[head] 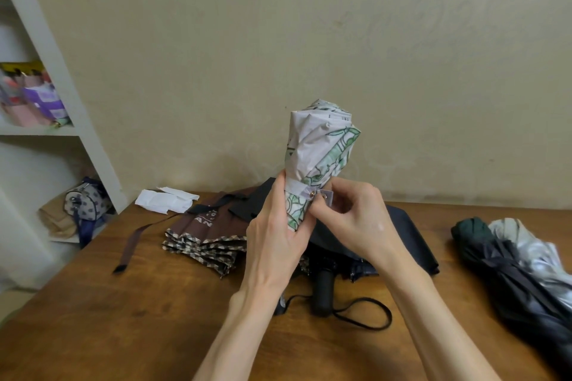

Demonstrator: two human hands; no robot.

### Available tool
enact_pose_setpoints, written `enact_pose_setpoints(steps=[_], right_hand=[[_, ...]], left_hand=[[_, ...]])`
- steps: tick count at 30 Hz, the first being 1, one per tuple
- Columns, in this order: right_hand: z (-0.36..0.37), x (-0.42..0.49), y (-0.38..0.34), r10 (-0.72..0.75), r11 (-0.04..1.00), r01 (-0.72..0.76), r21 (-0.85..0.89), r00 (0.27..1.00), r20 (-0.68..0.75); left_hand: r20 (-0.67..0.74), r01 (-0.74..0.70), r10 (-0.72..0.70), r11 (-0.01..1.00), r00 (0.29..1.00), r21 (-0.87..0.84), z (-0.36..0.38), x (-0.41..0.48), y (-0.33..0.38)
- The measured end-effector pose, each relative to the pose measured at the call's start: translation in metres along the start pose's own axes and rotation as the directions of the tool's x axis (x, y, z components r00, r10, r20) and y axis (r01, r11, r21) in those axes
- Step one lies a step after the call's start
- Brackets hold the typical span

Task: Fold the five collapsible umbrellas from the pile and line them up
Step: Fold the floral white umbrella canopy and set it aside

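The pale grey and green leaf-print fabric umbrella stood upright in mid-air, above the pile at the table's far side. The left hand was wrapped round its lower canopy, holding the pleats bunched. The right hand pinched the pale strap tab beside a small metal snap. It looked light: thin, slippery cloth over stiff ribs, likely to spring loose unless gripped round the roll, not the tip. Beneath lay the brown fabric umbrella with a checked border and the black umbrella with a stubby black handle, both unfolded. At the right of the brown wooden table, a dark green rolled umbrella lay touching a silvery one.
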State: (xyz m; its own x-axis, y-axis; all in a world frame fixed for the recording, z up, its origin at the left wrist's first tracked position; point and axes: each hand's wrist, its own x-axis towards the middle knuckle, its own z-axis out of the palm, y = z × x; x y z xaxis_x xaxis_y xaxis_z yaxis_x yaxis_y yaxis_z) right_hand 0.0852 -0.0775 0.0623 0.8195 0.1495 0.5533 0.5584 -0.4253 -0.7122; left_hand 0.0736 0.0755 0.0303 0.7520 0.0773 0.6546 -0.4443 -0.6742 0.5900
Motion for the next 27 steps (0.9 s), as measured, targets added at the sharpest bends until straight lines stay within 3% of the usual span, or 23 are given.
enact_pose_setpoints(steps=[9, 19, 27], right_hand=[[-0.008, 0.003, -0.015, -0.066, 0.956, 0.079, -0.284, 0.996, 0.054], [-0.021, 0.002, -0.010, -0.042, 0.988, 0.077, -0.138, 0.970, 0.240], [-0.018, 0.004, 0.008, -0.045, 0.998, 0.052, -0.031, 0.980, 0.193]], left_hand=[[-0.053, -0.060, 0.065, 0.994, 0.996, 0.094, -0.002, -0.001, 0.001], [-0.033, -0.017, 0.021, 0.994, 0.999, 0.107, 0.000, -0.003, -0.003], [-0.034, -0.024, 0.026, 0.998, 0.999, 0.056, 0.004, -0.003, -0.005]])
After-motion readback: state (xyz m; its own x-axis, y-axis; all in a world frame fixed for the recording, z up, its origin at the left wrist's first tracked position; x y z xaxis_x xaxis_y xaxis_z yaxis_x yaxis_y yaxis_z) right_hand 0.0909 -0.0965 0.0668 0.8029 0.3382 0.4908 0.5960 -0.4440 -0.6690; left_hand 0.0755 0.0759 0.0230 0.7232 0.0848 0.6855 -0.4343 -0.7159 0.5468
